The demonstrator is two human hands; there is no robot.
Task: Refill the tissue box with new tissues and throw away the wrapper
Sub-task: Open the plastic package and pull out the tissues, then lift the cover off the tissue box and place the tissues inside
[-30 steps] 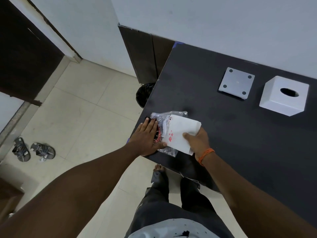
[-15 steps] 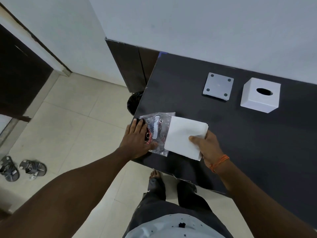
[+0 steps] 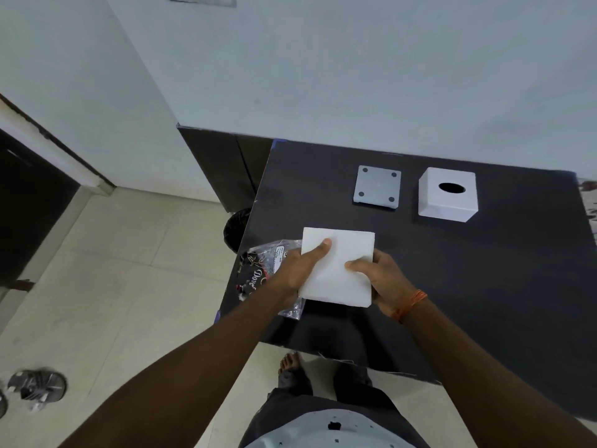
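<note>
A white stack of tissues [image 3: 339,260] is held over the near left part of the dark table [image 3: 468,270]. My left hand [image 3: 298,270] grips its left side with the thumb on top. My right hand [image 3: 384,279] grips its right side. The empty clear plastic wrapper [image 3: 261,270] with dark print lies under my left hand at the table's left edge. The white tissue box cover [image 3: 447,197], with an oval slot on top, stands at the far right. Its grey square base plate [image 3: 377,186] lies just left of it.
A black-lined bin [image 3: 234,232] stands on the floor beside the table's left edge. Sandals [image 3: 37,386] lie on the tiled floor at lower left. A wall runs behind the table. My legs and feet are below the near edge.
The tissue stack has come fully out of the wrapper. My left hand moved from pressing the wrapper to gripping the stack's left side. The camera has tilted up.
</note>
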